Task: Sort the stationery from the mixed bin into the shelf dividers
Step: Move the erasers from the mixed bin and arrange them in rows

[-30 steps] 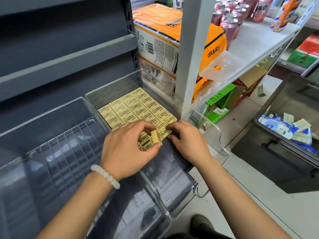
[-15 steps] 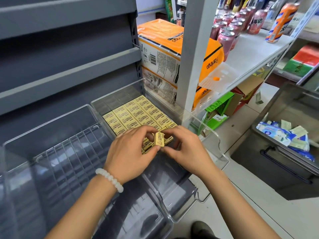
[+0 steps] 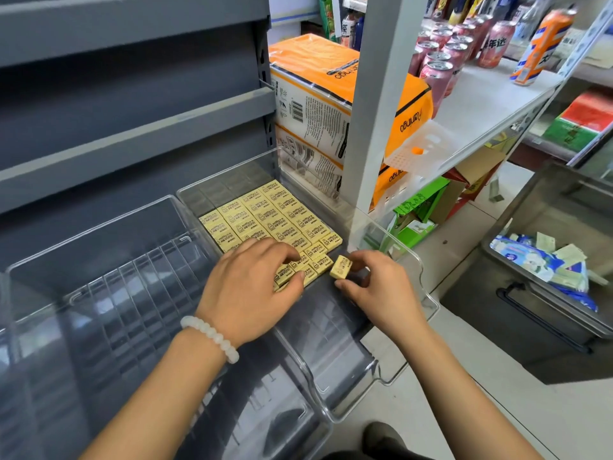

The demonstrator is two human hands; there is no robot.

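Item: yellow eraser, small wrapped block, pinched between thumb and fingers of right hand, tilted on edge just above the front right corner of the clear divider tray. Judged light, firm with slight give, paper sleeve likely a little slick; best taken across the short sides, as now, so the printed face can be laid flat. Laid erasers: packed in flat rows filling the rear of that tray, front row incomplete. Left hand: fingertips bent down onto the loose front-row pieces, pressing rather than gripping. Surroundings: second clear tray at left, holding nothing visible; mixed bin at right, well apart, with more stationery inside; orange paper packs behind. Obstructions: left fingers near the open slot; tray's front lip low.
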